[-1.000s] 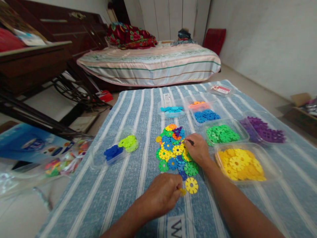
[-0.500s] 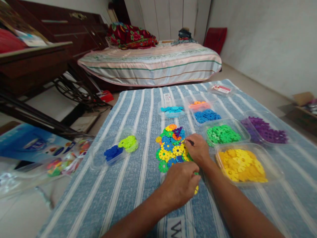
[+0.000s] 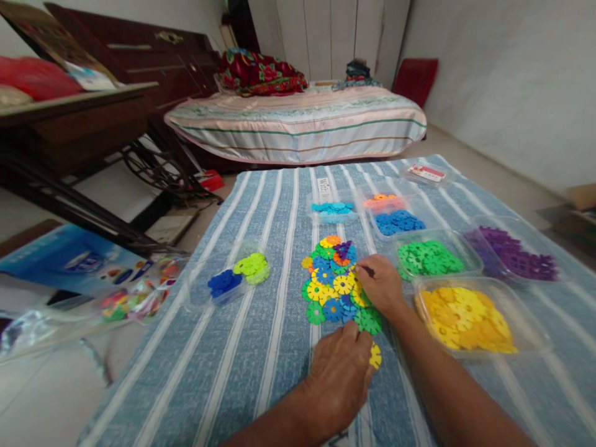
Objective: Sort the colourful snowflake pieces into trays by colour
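A flat cluster of interlocked plastic discs [image 3: 333, 276] in yellow, blue, green, orange and purple lies on the blue striped cloth [image 3: 261, 347]. My right hand [image 3: 380, 287] rests on the cluster's right edge, fingers pinched closed on its discs. My left hand [image 3: 342, 371] lies palm down at the cluster's near end, fingers curled onto a yellow disc [image 3: 375, 356], which it largely hides. The fingertips touch the blue and green discs at the cluster's lower edge.
Clear trays hold sorted discs: yellow [image 3: 526, 313], green [image 3: 472, 261], purple [image 3: 472, 233], blue with orange [image 3: 372, 214], cyan [image 3: 314, 211], and dark blue with lime [image 3: 200, 292]. A bag of mixed discs [image 3: 135, 298] and a blue box [image 3: 69, 261] lie left. A bed [image 3: 298, 121] stands beyond.
My left hand has moved right and forward from the cloth up to the cluster's near end, covering the loose yellow disc. My right hand has stayed on the cluster. The view shifted slightly.
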A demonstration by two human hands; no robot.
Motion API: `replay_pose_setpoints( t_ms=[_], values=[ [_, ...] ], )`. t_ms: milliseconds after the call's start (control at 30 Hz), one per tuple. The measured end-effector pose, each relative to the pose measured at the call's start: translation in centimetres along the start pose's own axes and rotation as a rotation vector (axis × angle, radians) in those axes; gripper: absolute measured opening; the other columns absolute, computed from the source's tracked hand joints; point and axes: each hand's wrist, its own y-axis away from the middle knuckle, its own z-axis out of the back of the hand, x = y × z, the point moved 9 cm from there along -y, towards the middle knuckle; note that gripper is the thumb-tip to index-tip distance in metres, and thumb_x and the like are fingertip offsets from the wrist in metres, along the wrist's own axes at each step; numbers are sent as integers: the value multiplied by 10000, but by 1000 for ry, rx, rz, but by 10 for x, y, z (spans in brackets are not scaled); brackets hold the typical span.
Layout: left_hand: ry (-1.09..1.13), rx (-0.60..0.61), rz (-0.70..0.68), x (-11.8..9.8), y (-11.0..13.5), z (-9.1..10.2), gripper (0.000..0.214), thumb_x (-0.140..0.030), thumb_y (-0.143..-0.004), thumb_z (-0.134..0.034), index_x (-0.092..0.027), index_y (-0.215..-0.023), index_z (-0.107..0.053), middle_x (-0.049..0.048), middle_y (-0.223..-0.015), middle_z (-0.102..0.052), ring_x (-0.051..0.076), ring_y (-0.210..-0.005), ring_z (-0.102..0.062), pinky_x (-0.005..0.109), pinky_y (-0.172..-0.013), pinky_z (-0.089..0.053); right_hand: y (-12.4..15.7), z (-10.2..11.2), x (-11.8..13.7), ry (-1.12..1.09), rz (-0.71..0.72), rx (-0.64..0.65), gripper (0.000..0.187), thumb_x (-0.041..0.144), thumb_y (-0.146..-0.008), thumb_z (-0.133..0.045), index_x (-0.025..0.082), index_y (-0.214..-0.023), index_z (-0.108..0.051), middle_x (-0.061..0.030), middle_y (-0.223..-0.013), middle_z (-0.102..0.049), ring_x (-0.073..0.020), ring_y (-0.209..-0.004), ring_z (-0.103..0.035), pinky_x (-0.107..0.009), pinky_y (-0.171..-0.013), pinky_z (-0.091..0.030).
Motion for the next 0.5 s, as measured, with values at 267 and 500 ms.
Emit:
replay_pose_setpoints(
  t_ms=[267, 500],
  values=[
    [340, -70, 13, 22, 1, -2, 69, -189, -728, -535, -170, -785, -567, 10, -763, -608, 159, -736, -557, 260, -639, -413, 1, -3, -4, 15, -13, -1, 191, 281, -791, -485, 214, -720, -648, -27, -776, -641, -183, -804, -541, -298, -743, -400],
    [944, -84, 126, 14, -24, 15, 46, -171, -666, -574, -157, -706, -558, -42, -542, -518, 93, -506, -507, 199, -477, -340, 1, -4, -5, 12, -9, 8, 201, 308, -790, -475, 219, -737, -648, -29, -774, -640, -191, -791, -545, -317, -723, -414]
  ],
)
